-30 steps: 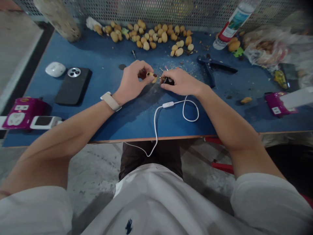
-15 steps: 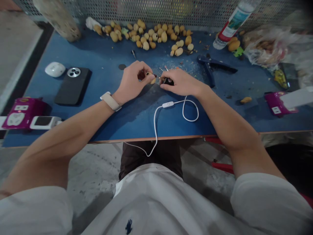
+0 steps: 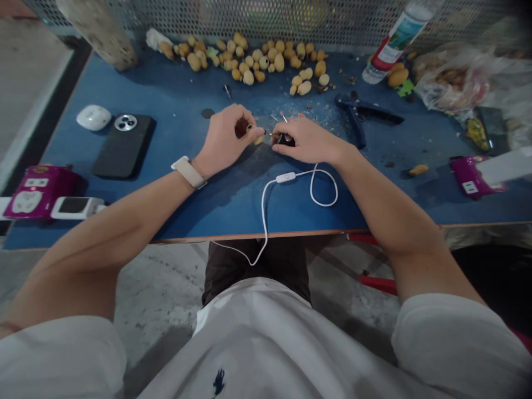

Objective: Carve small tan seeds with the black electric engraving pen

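Note:
My left hand (image 3: 224, 138) is closed, pinching a small tan gourd (image 3: 258, 140) between thumb and fingers; a dark spot shows on the gourd's upper side. My right hand (image 3: 313, 139) grips a small black rotary tool (image 3: 286, 139), its thin metal bit pointing left at the gourd. Whether the bit touches the gourd is too small to tell. Below my right hand, a white cord with an inline switch (image 3: 286, 177) loops over the blue table (image 3: 224, 213). Behind the hands lie thin bits (image 3: 284, 117) and pale shavings.
Several small gourds (image 3: 249, 58) line the back by a perforated metal screen (image 3: 274, 22). Navy-handled pliers (image 3: 355, 119), a water bottle (image 3: 394, 44) and a plastic bag (image 3: 451, 80) are at right. A phone (image 3: 123, 148), white case (image 3: 93, 118) and purple power socket (image 3: 41, 191) lie left.
My left hand has turned the gourd slightly, and its fingers have shifted a little. My right hand and the tool have barely moved.

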`<action>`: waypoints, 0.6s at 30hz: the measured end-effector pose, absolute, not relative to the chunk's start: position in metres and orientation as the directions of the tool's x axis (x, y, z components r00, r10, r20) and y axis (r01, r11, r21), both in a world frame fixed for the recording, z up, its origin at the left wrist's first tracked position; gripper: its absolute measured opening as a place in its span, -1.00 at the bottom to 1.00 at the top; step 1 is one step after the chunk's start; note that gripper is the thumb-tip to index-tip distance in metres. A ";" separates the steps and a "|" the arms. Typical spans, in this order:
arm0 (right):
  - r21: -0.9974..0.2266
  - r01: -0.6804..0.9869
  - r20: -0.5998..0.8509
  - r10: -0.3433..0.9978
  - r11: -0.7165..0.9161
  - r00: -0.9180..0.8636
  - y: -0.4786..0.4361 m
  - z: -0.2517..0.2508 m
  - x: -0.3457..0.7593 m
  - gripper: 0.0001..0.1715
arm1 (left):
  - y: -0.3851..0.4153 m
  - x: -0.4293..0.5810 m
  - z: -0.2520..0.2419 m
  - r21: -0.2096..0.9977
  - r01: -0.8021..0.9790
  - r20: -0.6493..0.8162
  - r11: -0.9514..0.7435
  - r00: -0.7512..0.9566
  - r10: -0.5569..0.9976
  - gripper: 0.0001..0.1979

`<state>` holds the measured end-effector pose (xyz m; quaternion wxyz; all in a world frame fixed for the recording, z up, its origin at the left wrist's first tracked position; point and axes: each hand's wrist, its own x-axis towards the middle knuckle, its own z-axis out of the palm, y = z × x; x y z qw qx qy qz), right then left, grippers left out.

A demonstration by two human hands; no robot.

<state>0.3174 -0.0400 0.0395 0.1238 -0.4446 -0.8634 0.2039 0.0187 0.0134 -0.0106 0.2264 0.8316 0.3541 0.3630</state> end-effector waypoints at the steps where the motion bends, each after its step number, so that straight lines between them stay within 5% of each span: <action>1: -0.459 0.718 0.034 0.818 0.524 -0.575 -0.040 0.039 0.317 -0.50 | 0.014 0.019 -0.012 0.636 0.426 0.438 -0.643 0.486 0.756 -0.38; 11: -0.438 0.727 0.042 0.819 0.529 -0.572 -0.041 0.038 0.317 -0.56 | 0.009 0.019 -0.012 0.636 0.426 0.439 -0.644 0.487 0.755 -0.30; 18: -0.480 0.709 0.053 0.824 0.517 -0.565 -0.041 0.039 0.317 -0.48 | 0.002 0.019 -0.010 0.617 0.410 0.474 -0.672 0.489 0.733 -0.67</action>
